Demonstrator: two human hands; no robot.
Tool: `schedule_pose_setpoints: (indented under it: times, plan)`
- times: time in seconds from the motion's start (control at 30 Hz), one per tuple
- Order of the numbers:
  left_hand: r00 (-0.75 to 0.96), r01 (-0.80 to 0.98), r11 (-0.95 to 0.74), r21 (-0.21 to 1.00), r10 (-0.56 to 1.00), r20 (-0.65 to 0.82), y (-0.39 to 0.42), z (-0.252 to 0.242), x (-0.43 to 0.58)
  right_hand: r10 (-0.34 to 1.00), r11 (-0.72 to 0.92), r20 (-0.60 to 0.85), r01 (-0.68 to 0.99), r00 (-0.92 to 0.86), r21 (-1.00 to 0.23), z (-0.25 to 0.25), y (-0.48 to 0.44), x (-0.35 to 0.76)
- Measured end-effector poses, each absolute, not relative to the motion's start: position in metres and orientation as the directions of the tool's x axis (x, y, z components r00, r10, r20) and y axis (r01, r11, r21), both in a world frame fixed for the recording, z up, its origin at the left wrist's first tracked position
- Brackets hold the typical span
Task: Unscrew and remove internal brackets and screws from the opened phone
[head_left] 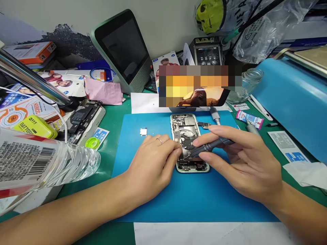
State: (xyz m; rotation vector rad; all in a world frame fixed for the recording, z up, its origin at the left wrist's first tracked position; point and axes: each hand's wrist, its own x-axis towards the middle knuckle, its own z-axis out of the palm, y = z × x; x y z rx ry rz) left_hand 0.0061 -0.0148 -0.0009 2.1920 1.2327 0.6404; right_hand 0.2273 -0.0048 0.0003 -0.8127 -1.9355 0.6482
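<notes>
An opened phone (187, 131) with its inner parts showing lies on a blue mat (148, 211). My right hand (245, 160) holds a dark pen-like tool (211, 146) between thumb and fingers, its thin tip low over the phone's lower half. At the phone's left edge, my left hand (157, 163) is closed, fingers curled and pressed together; whatever they may pinch is hidden. A small silver metal part (143, 131) lies on the mat left of the phone. Against the phone's upper right side is a small dark component (203, 125).
A clear water bottle (71, 160) leans in at the left, near a yellow box (35, 127) and another opened device (83, 119). Behind stand a screen (122, 47) and a partly blurred display (199, 97). A glass jar (251, 81) and a blue roll (293, 102) are at right.
</notes>
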Motion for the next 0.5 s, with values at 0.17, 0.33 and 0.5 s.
schedule_pose_setpoints:
  times: [0.17,0.33,0.5]
  plan:
    - [0.425,0.566,-0.363,0.74,0.898,0.115,-0.014,0.002,0.005,0.771,0.631,0.546,0.275,-0.328,-0.726,0.001,-0.004,0.225]
    - [0.375,0.553,-0.297,0.778,0.923,0.085,-0.015,0.004,0.004,0.855,0.518,0.46,0.344,-0.239,-0.783,0.004,-0.009,0.222]
    - [0.352,0.517,-0.265,0.814,0.933,0.08,-0.017,0.003,0.005,0.904,0.428,0.382,0.423,-0.192,-0.799,0.004,-0.014,0.224]
